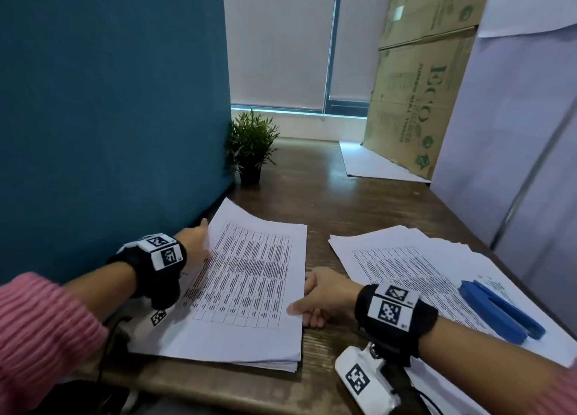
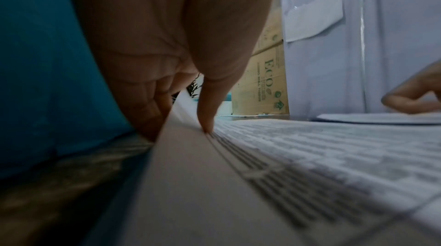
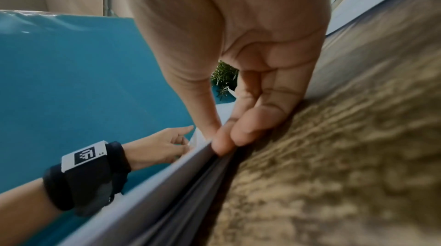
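Note:
A stack of printed sheets (image 1: 246,286) with tables of text lies on the wooden desk (image 1: 315,196). My left hand (image 1: 201,242) holds its left edge. The thumb (image 2: 205,116) presses on top and the fingers (image 2: 152,110) curl under the raised upper sheets (image 2: 310,146), whose far left corner lifts off the pile. My right hand (image 1: 307,302) pinches the right edge. There the thumb and fingertips (image 3: 224,140) close on the upper sheets, with more layers of the stack (image 3: 167,193) below them.
A second, fanned pile of printed sheets (image 1: 406,267) lies to the right with a blue stapler (image 1: 499,311) on it. A teal partition (image 1: 109,102) stands close on the left. A small potted plant (image 1: 249,146) and leaning cardboard (image 1: 415,86) are at the back.

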Available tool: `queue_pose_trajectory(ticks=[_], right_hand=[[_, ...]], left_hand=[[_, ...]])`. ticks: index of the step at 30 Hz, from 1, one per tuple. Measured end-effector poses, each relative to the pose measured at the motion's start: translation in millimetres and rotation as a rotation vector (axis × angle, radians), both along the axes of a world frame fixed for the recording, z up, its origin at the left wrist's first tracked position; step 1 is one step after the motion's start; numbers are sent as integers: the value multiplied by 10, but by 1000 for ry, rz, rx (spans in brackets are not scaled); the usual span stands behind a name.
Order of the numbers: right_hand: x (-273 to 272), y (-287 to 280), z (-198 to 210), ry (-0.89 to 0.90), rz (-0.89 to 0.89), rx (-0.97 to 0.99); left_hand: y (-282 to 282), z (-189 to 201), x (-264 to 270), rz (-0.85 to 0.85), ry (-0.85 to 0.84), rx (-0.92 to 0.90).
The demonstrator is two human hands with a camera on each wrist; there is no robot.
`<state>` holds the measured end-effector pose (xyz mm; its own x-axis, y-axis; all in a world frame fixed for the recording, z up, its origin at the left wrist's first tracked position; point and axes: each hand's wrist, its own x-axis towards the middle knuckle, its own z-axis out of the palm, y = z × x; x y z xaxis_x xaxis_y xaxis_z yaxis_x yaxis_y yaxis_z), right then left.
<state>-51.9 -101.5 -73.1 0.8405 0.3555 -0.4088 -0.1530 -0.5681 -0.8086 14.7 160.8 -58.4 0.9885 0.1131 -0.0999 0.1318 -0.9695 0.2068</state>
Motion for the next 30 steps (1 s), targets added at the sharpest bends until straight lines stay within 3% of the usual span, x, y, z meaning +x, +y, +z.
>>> queue_pose_trajectory(ticks=[3, 8, 12, 15, 17, 23, 30], right_hand=[[7, -17, 8, 8, 12, -36], [-58, -92, 124, -36, 75, -63], [-166, -476, 397, -230, 45, -125], [-177, -952, 587, -521, -67, -375], [-163, -1293, 657, -625, -158, -519], [-93, -2094, 572, -449, -266, -832], [-226, -2310, 371, -222, -210, -895]], left_hand=[[-15, 23, -8, 0, 69, 96], [-149, 105, -76, -89, -6, 270], [-603, 315, -196, -365, -110, 221], [-1111, 467, -410, -633, -198, 117], [-1468, 496, -552, -819, -191, 40], [-2248, 303, -793, -1193, 12, 30], [-2628, 67, -755, -1148, 184, 324]])
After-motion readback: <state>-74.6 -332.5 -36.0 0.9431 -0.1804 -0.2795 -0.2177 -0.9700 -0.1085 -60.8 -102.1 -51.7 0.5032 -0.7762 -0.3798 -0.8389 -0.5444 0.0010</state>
